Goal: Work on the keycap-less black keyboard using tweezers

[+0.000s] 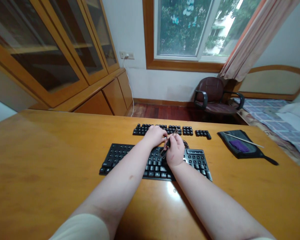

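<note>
Keyboard [156,165] lies in front of you across the middle of the desk [52,160], its long sides running roughly along the far edge, both your forearms reaching over it. Your right hand [175,150] is closed around a wire puller [168,143] with a dark handle, its wire loop hanging just over the upper keys. Your left hand [155,135] is just beside it, fingertips drawn in close to your right fingers; whether they pinch anything, you cannot tell from here. Many places on the left part and the number pad show bare sockets, while the lower middle rows carry caps. A dark cable [186,144] curls behind the board, next to your right hand. Beyond it, loose keycaps [187,130] stand in separate groups near the desk's far edge, partly behind your left hand. Toward the desk's far right corner, a dark pouch [231,135] lies flat, its strap pointing to the right edge, with a purple cloth [239,146] and a pale stick [247,141] on top. Past the far edge is a chair [211,90], with a bed [262,110] to its right.
</note>
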A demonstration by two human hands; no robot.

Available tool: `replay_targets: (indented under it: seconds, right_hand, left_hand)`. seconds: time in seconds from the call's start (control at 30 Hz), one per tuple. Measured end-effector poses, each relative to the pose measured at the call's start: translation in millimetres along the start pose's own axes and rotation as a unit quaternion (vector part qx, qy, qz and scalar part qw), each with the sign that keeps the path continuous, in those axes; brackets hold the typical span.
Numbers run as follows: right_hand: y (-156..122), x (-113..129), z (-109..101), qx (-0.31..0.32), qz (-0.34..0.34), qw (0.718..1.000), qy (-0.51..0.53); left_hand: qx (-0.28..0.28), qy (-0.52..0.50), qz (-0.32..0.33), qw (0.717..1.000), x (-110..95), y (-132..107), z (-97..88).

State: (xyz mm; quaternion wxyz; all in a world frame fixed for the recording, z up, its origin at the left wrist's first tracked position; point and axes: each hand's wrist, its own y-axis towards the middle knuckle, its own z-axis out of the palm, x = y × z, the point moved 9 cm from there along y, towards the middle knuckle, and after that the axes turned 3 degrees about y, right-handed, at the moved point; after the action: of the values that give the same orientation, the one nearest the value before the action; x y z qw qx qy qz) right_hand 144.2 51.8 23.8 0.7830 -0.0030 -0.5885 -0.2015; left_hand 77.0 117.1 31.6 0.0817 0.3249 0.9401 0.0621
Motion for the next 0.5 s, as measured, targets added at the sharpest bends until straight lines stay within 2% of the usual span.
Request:
replay_targets:
  seconds: [0.13, 0.37, 0.5]
  right_hand:
    - [7.5, -5.2, -7.2, -0.032, 0.017, 0.997, 0.064]
    - [8.1, -3.4, -10.1, -0.040, 0.013, 0.996, 0.076]
    - [8.2, -3.2, -10.0, -0.042, 0.012, 0.996, 0.078]
  left_hand:
    - [-0.010, -0.014, 0.024, 1.000, -1.4, 0.1, 0.4]
    - [-0.051, -0.020, -0.002, 0.999, 9.4, 0.6, 1.1]
    - [-0.050, -0.024, -0.015, 0.998, 10.5, 1.3, 1.6]
